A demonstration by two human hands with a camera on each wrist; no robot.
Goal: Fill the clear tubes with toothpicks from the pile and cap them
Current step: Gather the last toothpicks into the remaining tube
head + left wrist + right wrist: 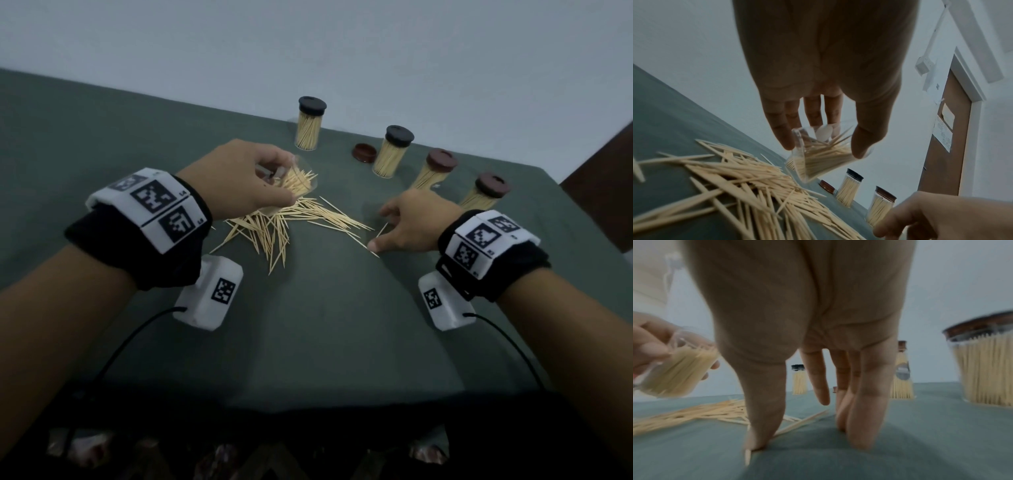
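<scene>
On the green cloth [325, 325] in front of you lies the pile of toothpicks [274, 226]. Your left hand [236, 181] is just above the pile. Its fingers and thumb are curled round a clear tube [294, 181]. You hold the tube tilted, and it is partly full of toothpicks. It has no cap on. From the left wrist view the tube [818, 155] sits between your thumb and your other fingers, with some sticks poking out at odd angles.

Your right hand [407, 222] is down on the cloth, to the right of the pile. Its fingers are spread and mostly straight. The thumb tip [756, 439] presses on the cloth and touches a loose toothpick [797, 423]. That hand is not holding anything.

At the back of the table stand four full tubes. Two have black caps [311, 104] and two have brown caps [442, 159]. They are all closed. One more brown cap [364, 152] lies by itself on the cloth, between the two black-capped tubes.

Behind the table is a pale wall [411, 51].
</scene>
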